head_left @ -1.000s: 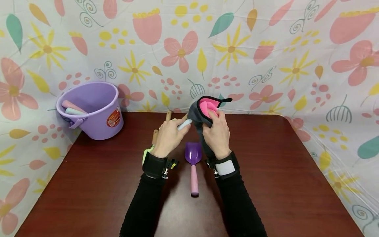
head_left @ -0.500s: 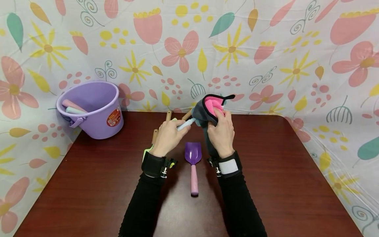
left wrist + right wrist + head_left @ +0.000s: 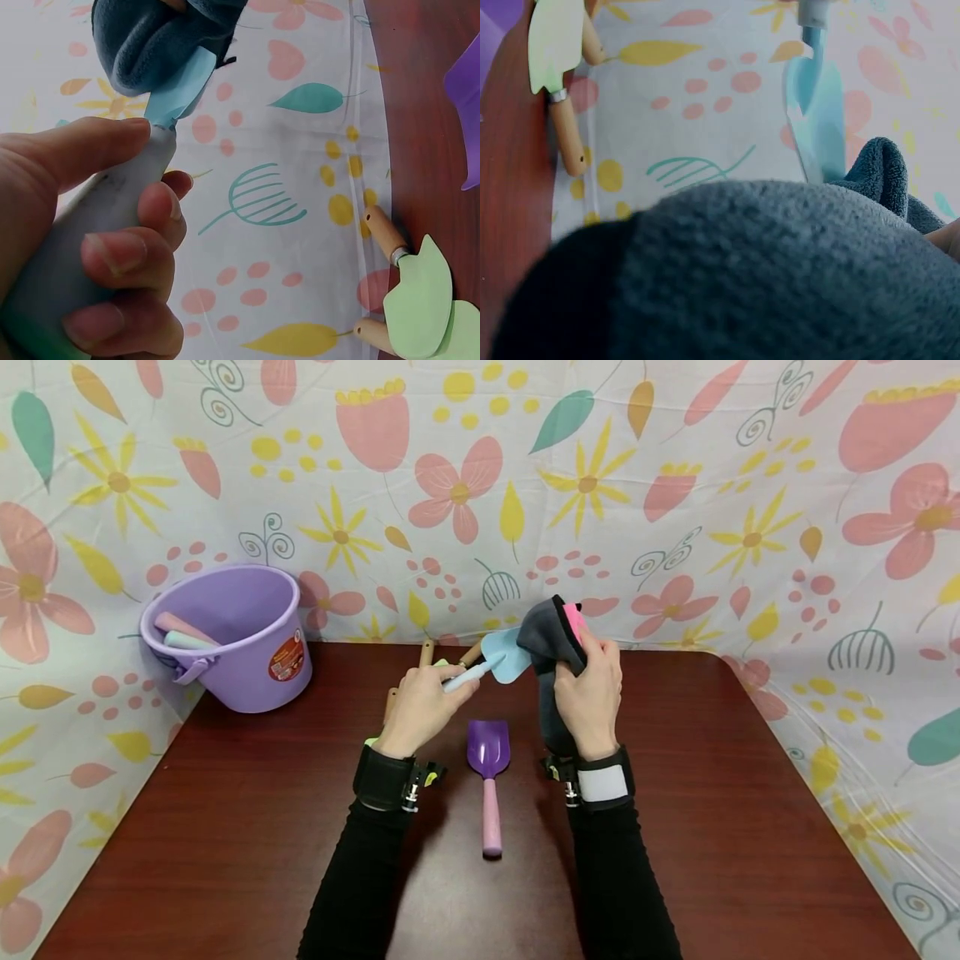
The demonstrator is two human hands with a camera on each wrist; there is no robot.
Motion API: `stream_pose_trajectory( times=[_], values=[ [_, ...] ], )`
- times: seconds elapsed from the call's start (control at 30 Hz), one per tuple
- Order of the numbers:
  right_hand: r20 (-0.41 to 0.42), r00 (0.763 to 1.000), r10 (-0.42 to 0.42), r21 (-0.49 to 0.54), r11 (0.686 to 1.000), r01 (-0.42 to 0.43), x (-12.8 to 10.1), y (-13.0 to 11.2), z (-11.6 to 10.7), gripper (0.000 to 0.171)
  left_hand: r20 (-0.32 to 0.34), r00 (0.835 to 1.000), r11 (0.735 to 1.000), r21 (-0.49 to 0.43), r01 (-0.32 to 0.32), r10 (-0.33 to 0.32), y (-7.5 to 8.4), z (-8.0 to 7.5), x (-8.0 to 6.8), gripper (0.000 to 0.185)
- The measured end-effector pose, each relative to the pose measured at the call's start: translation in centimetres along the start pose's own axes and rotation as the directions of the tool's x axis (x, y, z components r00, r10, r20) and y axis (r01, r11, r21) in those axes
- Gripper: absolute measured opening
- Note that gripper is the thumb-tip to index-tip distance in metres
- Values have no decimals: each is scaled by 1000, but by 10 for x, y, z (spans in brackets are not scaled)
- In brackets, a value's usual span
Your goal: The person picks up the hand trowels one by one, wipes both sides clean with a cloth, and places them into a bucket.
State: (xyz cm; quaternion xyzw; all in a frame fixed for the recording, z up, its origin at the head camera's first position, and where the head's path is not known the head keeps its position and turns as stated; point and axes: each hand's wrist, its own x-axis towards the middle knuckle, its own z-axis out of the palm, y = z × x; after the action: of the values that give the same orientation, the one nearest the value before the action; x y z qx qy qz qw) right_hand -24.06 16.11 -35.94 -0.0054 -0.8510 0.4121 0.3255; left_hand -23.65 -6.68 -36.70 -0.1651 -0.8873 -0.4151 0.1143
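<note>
My left hand [image 3: 424,703] grips the pale handle of a light blue toy shovel [image 3: 504,657], its blade pointing right and away. In the left wrist view the fingers and thumb wrap round that handle. My right hand [image 3: 588,697] holds a dark grey cloth [image 3: 553,635] with a pink side and black edging, bunched up. The cloth lies right at the shovel blade's right edge and fills much of the right wrist view [image 3: 765,277]. Below and between the hands, a purple shovel [image 3: 489,747] with a pink handle lies on the table.
A lilac bucket [image 3: 288,602] stands at the back left with a pink and a pale blue handle sticking up inside. Beside and behind the left hand lie light green tools [image 3: 420,300] with wooden handles. A flowered curtain [image 3: 480,485] hangs behind the brown table [image 3: 720,827].
My right hand has moved right with the cloth, uncovering the blue shovel's blade, which the cloth had wrapped. The left hand has stayed nearly in place, holding the shovel.
</note>
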Motion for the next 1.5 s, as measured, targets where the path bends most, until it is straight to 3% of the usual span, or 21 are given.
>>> stream_pose_trajectory(
  times=[0.23, 0.57, 0.77, 0.93, 1.07, 1.23, 1.5],
  values=[
    [-37, 997, -61, 28, 998, 62, -1, -9, -6, 44, -34, 999, 1000, -1, 29, -29, -4, -2, 0, 32],
    [4, 988, -152, 90, 984, 151, -8, -24, -4, 43, -29, 999, 999, 8, 33, -32, -4, -2, 1, 31],
    [56, 963, -265, 113, 960, 257, -10, -27, 5, 42, -17, 999, 998, 46, 42, -41, -2, -2, 0, 33],
    [115, 936, -332, 131, 939, 317, -12, -28, 12, 46, 0, 1000, 999, 19, 28, -28, 2, -1, 1, 24],
    [175, 922, -344, 116, 938, 328, -15, -31, 17, 48, 14, 1000, 1000, -22, 15, -14, 3, -2, 1, 15],
    [209, 926, -315, 78, 949, 305, -18, -33, 24, 48, -3, 1000, 1000, -11, 10, -10, 2, -2, 0, 20],
    [140, 948, -287, -29, 956, 294, -18, -24, 32, 44, 2, 999, 996, -72, -53, 53, 1, 2, 2, 22]
  ],
)
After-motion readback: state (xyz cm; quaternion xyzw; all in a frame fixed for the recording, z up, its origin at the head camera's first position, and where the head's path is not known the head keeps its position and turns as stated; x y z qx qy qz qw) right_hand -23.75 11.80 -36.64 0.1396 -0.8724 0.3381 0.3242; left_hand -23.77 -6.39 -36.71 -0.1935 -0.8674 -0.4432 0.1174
